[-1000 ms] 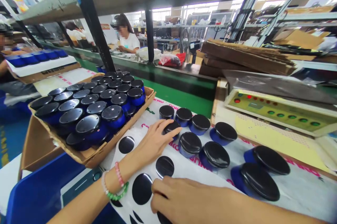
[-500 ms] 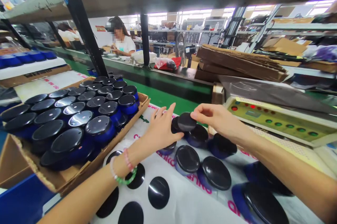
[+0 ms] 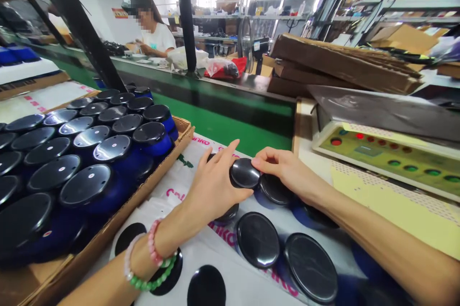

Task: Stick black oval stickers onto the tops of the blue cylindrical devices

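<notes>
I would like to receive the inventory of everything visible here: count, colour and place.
tray: one, brown, left
trayed pots: many, blue-black, tray
loose pots: several, blue-black, front
sheet discs: at least three, black, white sheet
belt: one, green, behind
control box: one, cream, right
cardboard stack: one, brown, behind
co-worker: one, white shirt, background
left hand: one, centre
right hand: one, pinching black disc

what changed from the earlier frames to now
The right hand left the white sheet, took hold of a black disc and brought it forward over the jars in front; it now holds it by the edge. The left hand stayed by those jars, fingers spread. The cardboard tray and control box stayed put.
</notes>
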Action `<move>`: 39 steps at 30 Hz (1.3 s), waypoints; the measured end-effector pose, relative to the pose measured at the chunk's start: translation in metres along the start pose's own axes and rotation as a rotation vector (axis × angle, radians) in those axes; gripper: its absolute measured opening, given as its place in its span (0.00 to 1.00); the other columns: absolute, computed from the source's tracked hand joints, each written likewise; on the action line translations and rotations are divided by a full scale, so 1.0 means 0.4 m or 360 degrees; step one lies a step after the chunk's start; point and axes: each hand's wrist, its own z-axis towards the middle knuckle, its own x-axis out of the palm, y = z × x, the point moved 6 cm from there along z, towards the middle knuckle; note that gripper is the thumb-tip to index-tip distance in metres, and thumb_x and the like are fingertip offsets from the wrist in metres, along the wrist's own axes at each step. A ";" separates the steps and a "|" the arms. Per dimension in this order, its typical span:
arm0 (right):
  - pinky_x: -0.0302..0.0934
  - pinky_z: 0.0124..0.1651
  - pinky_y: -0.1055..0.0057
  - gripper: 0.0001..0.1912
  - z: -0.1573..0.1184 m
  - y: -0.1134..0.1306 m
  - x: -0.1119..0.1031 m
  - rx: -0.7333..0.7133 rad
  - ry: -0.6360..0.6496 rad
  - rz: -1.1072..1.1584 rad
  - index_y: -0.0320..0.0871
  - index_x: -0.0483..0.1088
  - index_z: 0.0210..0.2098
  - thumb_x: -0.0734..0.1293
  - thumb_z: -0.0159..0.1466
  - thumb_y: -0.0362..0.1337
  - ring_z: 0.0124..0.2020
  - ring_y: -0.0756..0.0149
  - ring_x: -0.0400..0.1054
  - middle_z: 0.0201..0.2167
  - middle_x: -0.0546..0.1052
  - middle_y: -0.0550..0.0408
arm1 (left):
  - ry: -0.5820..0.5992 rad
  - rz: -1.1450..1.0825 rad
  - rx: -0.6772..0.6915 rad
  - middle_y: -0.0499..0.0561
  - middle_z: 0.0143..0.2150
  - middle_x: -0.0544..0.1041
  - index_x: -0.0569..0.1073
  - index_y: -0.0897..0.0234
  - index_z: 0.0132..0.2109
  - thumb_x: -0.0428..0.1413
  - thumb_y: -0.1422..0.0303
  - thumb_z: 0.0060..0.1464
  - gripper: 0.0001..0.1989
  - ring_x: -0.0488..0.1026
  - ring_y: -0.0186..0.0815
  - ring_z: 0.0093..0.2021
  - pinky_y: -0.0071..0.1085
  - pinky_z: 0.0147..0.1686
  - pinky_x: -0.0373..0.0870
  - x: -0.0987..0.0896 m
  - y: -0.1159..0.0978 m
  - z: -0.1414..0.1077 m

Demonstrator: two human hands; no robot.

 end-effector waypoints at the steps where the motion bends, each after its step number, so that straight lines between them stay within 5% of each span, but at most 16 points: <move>1: 0.49 0.26 0.72 0.18 0.001 0.000 0.001 -0.0007 -0.0008 -0.0018 0.41 0.66 0.26 0.65 0.53 0.52 0.24 0.71 0.57 0.22 0.68 0.60 | -0.0005 0.0000 0.0010 0.51 0.49 0.77 0.52 0.64 0.63 0.65 0.65 0.41 0.45 0.67 0.39 0.56 0.42 0.63 0.43 0.000 0.000 0.001; 10: 0.51 0.26 0.71 0.15 -0.004 0.002 0.005 -0.0111 -0.0091 -0.0190 0.43 0.64 0.25 0.63 0.56 0.49 0.23 0.70 0.58 0.21 0.66 0.60 | -0.0008 -0.0016 0.0038 0.46 0.47 0.77 0.53 0.59 0.62 0.63 0.67 0.44 0.40 0.68 0.41 0.54 0.44 0.63 0.44 -0.006 -0.010 0.001; 25: 0.54 0.31 0.70 0.11 -0.016 0.024 0.012 -0.0377 -0.0235 -0.0470 0.45 0.61 0.24 0.62 0.60 0.42 0.28 0.67 0.60 0.27 0.67 0.58 | 0.0000 0.0013 0.0025 0.49 0.48 0.77 0.55 0.65 0.62 0.63 0.67 0.43 0.41 0.68 0.40 0.54 0.40 0.64 0.42 -0.002 -0.010 -0.003; 33: 0.51 0.27 0.72 0.13 0.011 0.014 0.006 -0.0153 -0.0120 -0.0527 0.44 0.60 0.22 0.65 0.59 0.42 0.25 0.69 0.60 0.22 0.67 0.60 | 0.0172 0.0320 0.0136 0.53 0.57 0.71 0.66 0.64 0.58 0.60 0.59 0.51 0.29 0.58 0.49 0.63 0.46 0.63 0.43 0.011 -0.007 0.000; 39: 0.46 0.18 0.76 0.16 0.013 0.024 0.002 0.0090 0.0132 -0.0517 0.42 0.61 0.21 0.66 0.60 0.43 0.14 0.76 0.51 0.13 0.58 0.67 | 0.0270 0.0495 0.0135 0.55 0.59 0.69 0.60 0.64 0.63 0.55 0.56 0.56 0.31 0.54 0.50 0.64 0.50 0.63 0.43 0.016 -0.011 -0.006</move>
